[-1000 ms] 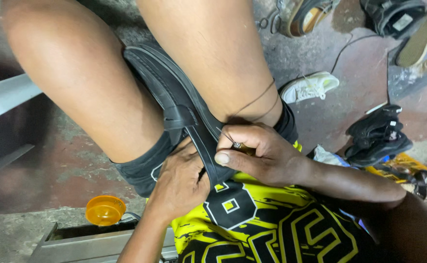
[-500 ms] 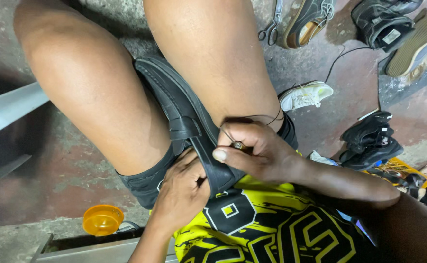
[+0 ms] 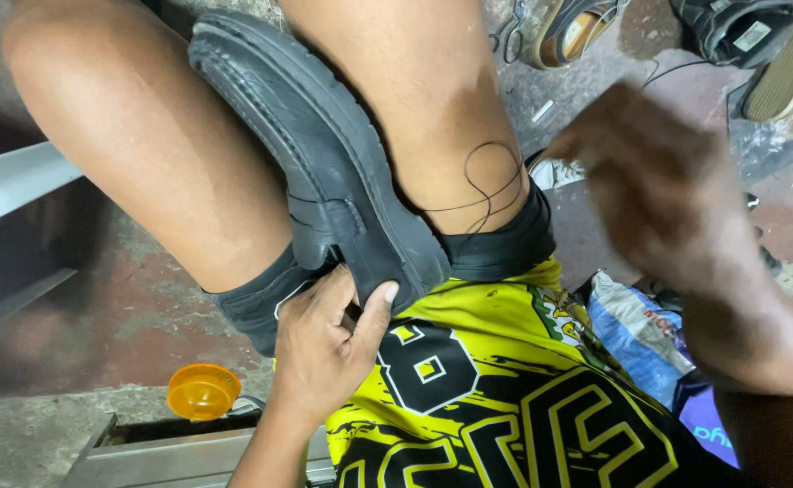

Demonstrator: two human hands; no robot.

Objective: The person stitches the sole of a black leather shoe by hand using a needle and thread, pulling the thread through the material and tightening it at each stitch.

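A black shoe lies wedged between my bare knees, sole up, with its near end over my yellow and black shirt. My left hand grips that near end, thumb pressed on the sole's edge. My right hand is raised to the right of the shoe, blurred by motion, fingers pinched together. A thin black thread loops across my right knee between the shoe and that hand. Whether a needle is in the fingers is hidden by the blur.
On the stained concrete floor, an orange round lid sits by a metal frame at the bottom left. A grey metal rail runs along the left. Other shoes lie at the top right, and a blue-white plastic bag by my right side.
My right hand has left the shoe's edge and swung up and to the right, drawing the thread out. The view has moved closer; my left hand keeps its grip.
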